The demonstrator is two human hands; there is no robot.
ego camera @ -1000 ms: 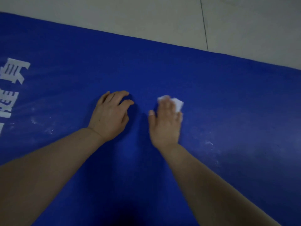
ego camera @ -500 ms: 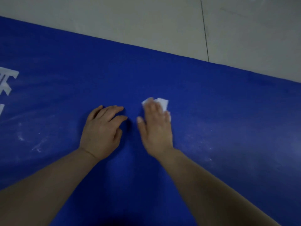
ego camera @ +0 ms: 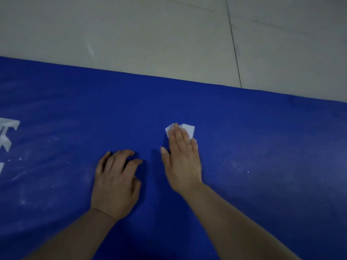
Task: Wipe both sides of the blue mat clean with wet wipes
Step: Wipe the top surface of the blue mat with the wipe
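Observation:
The blue mat (ego camera: 262, 147) lies flat on the floor and fills most of the view. My right hand (ego camera: 183, 160) lies flat with straight fingers on a folded white wet wipe (ego camera: 189, 129) and presses it onto the mat; the wipe's corners show past the fingertips. My left hand (ego camera: 116, 181) rests on the mat just to the left, its fingers bent, holding nothing. White dusty smears mark the mat at the left (ego camera: 24, 177) and faintly to the right of my right hand.
White printed characters (ego camera: 7, 134) sit at the mat's left edge of view. Beyond the mat's far edge lies pale tiled floor (ego camera: 150, 34) with a dark joint line running toward the upper right.
My right hand and the wipe slid left, then away from me toward the mat's far edge. The view tilted so more floor shows; my left hand stayed planted.

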